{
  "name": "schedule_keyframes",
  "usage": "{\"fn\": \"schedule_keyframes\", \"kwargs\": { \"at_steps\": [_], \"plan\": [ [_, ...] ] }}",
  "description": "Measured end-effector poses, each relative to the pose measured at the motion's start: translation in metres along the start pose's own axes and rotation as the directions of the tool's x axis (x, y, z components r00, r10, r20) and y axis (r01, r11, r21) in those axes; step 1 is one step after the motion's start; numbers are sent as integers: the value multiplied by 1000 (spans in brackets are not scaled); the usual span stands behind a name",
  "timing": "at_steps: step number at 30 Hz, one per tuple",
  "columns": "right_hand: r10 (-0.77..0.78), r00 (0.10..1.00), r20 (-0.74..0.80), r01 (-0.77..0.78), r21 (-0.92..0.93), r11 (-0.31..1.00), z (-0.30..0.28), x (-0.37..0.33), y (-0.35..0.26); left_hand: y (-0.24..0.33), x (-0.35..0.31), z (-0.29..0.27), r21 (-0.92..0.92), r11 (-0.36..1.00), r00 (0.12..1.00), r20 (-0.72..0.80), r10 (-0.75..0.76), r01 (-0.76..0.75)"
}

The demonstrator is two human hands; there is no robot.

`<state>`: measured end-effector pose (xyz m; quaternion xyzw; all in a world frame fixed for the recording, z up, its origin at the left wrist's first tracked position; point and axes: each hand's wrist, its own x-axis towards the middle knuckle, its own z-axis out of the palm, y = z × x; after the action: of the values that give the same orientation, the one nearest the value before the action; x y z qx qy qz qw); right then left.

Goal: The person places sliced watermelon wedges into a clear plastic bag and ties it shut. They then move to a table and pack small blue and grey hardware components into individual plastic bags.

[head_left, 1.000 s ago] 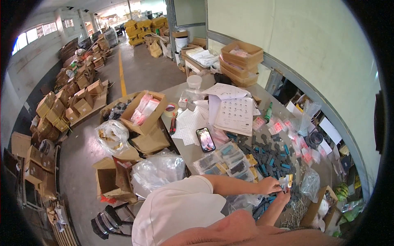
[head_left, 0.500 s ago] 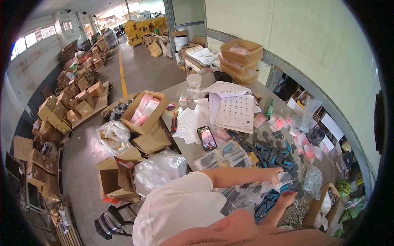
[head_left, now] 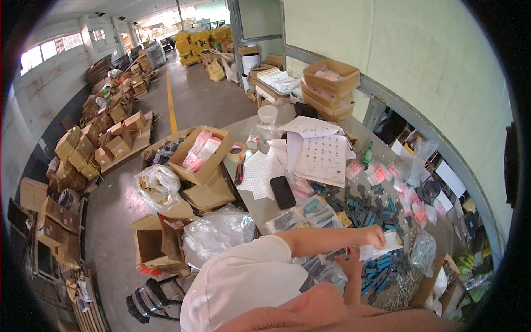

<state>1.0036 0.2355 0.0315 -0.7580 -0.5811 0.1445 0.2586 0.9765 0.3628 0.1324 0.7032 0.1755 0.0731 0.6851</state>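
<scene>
My left hand (head_left: 374, 237) is closed, pinching a small clear plastic bag (head_left: 388, 244) above a pile of blue and black plastic pieces (head_left: 379, 271). My right hand (head_left: 349, 262) is just left of that bag, fingers apart, beside a heap of clear plastic bags (head_left: 322, 271). Nothing shows clearly in it. More dark and blue pieces (head_left: 362, 207) lie scattered beyond my left hand. Filled clear bags (head_left: 310, 211) lie to the left of them.
A dark-screened phone (head_left: 282, 192), printed sheets (head_left: 321, 157), a red cutter (head_left: 239, 171) and a tape roll (head_left: 237, 149) occupy the table's far side. Pink-printed bags (head_left: 409, 199) and a green bottle (head_left: 367, 155) lie right. Screws (head_left: 402, 288) sit near an open carton (head_left: 428, 282).
My right hand has moved left, away from the blue pieces. The bag in my left hand is now lifted and spread in view. The phone's screen has gone dark.
</scene>
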Motion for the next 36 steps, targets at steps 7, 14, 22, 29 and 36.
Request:
{"fn": "schedule_keyframes", "kwargs": {
  "at_steps": [7,14,22,29,36],
  "plan": [
    [180,979,98,-202,597,777,-32,15,-7,-56,3,-46,305,904,908,-203,368,-298],
    [13,998,-68,14,384,923,-44,8,19,-52,-24,-53,780,608,915,-126,383,-148],
    [181,895,-408,69,526,847,-63,7,-23,-44,-43,-43,485,750,881,103,462,-450],
    [153,980,-128,25,840,543,-86,0,-7,-28,-43,-39,503,756,908,215,361,-419],
    [23,972,-232,150,700,698,-106,2,-38,-15,-46,-10,626,616,868,225,443,-477]
  ]
}}
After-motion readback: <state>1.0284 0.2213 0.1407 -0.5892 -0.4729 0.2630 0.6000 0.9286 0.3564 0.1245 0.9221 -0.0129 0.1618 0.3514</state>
